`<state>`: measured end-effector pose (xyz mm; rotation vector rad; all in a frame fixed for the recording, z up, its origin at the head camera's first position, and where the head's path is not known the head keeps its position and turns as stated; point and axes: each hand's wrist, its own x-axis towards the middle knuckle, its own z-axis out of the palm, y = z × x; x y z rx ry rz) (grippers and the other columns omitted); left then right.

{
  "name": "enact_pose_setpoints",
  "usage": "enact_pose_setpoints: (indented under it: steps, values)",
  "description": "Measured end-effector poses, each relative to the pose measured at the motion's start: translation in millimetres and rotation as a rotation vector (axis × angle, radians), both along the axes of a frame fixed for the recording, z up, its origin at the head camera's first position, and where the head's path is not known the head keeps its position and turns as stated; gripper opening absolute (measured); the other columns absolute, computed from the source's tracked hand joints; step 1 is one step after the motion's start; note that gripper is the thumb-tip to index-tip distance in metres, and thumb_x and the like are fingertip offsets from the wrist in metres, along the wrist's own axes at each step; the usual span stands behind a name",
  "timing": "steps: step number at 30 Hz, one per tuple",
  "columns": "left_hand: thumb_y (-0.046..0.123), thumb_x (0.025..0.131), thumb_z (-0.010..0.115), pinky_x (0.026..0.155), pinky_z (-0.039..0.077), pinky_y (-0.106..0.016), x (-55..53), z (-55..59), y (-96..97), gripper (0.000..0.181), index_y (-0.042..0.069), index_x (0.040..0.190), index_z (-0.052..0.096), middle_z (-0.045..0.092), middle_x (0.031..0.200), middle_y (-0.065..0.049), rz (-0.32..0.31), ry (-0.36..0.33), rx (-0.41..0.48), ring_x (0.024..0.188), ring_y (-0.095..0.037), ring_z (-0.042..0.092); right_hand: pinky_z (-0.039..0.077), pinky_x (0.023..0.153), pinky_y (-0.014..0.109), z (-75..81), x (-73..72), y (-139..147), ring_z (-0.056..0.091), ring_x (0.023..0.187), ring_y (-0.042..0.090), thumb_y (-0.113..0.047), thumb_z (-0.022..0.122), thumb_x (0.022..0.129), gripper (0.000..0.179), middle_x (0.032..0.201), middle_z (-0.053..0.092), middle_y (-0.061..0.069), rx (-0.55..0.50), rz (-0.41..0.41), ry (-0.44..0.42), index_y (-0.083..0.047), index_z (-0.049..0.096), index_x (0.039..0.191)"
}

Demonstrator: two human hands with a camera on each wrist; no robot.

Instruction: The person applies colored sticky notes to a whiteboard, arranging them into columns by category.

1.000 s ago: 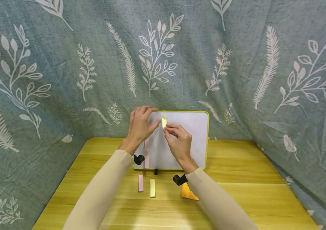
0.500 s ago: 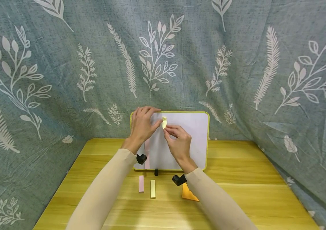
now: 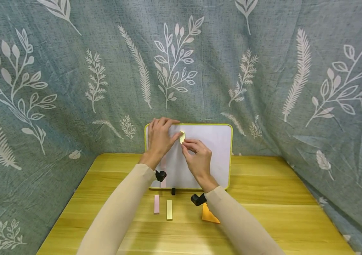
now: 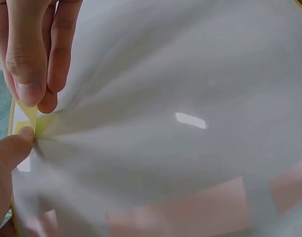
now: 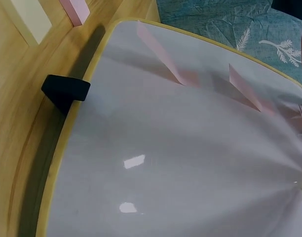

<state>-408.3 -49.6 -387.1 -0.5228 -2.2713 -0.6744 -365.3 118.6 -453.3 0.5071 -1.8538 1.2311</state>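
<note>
The thumb of my left hand presses the top of a yellow sticky note strip onto the whiteboard. Its other fingers rest over the board's top edge. Between thumb and fingers, my right hand pinches the lower end of that strip. In the left wrist view the strip bends away from the board toward the right fingertips. Pink sticky strips hang in a column on the board's left side, partly behind the left wrist; in the right wrist view their free ends stand out from the surface.
On the wooden table, a pink sticky-note pad and a yellow one lie before the board. An orange pad is partly under the right forearm. A black stand foot supports the board; a patterned curtain hangs behind.
My left hand has shifted slightly right, and its thumb has come onto the top of the yellow strip, which was free a second ago. The right hand keeps its pinch, almost still.
</note>
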Motion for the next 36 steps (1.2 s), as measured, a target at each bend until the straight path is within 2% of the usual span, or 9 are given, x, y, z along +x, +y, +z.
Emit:
enact_pose_setpoints:
  steps: [11, 18, 27, 32, 36]
  values:
    - [0.037, 0.095, 0.100, 0.145, 0.028, -0.066, -3.9, -3.8, 7.8, 0.042, 0.021, 0.132, 0.087, 0.079, 0.128, -0.011, 0.002, -0.015, 0.119, 0.123, -0.039, 0.071, 0.073, 0.092, 0.036, -2.7, -1.6, 0, 0.090, 0.096, 0.032, 0.002, 0.090, 0.099, 0.010, 0.117, 0.088, 0.018, 0.002, 0.004, 0.005, 0.004, 0.091, 0.109]
    - [0.046, 0.092, 0.098, 0.147, 0.025, -0.061, -8.0, -5.3, 13.3, 0.043, 0.021, 0.125, 0.087, 0.078, 0.124, -0.010, 0.034, -0.028, 0.164, 0.128, -0.036, 0.072, 0.071, 0.093, 0.029, -2.2, -2.6, 1, 0.090, 0.098, 0.032, 0.001, 0.089, 0.101, 0.010, 0.117, 0.087, 0.018, 0.024, 0.005, -0.004, 0.004, 0.090, 0.110]
    - [0.050, 0.090, 0.098, 0.148, 0.023, -0.057, -8.8, 1.4, 20.1, 0.043, 0.020, 0.120, 0.087, 0.079, 0.123, -0.009, 0.078, -0.078, 0.195, 0.131, -0.033, 0.072, 0.072, 0.091, 0.034, -2.7, -4.6, 2, 0.090, 0.096, 0.032, 0.002, 0.089, 0.100, 0.010, 0.116, 0.087, 0.018, 0.033, -0.003, 0.023, 0.005, 0.090, 0.109]
    - [0.046, 0.092, 0.097, 0.148, 0.023, -0.059, -8.4, 7.4, 22.3, 0.039, 0.020, 0.119, 0.087, 0.080, 0.125, -0.009, 0.071, -0.108, 0.206, 0.132, -0.033, 0.072, 0.071, 0.093, 0.031, -1.8, -4.6, 2, 0.091, 0.098, 0.030, -0.001, 0.088, 0.102, 0.010, 0.118, 0.087, 0.016, 0.043, -0.014, -0.013, 0.003, 0.091, 0.111]
    - [0.045, 0.093, 0.096, 0.149, 0.021, -0.058, -7.7, 7.1, 21.8, 0.037, 0.020, 0.119, 0.087, 0.081, 0.127, -0.008, 0.067, -0.130, 0.218, 0.135, -0.033, 0.071, 0.072, 0.093, 0.034, -4.9, -4.9, 1, 0.091, 0.098, 0.030, 0.000, 0.089, 0.101, 0.010, 0.117, 0.087, 0.016, 0.038, -0.008, -0.001, 0.004, 0.091, 0.110]
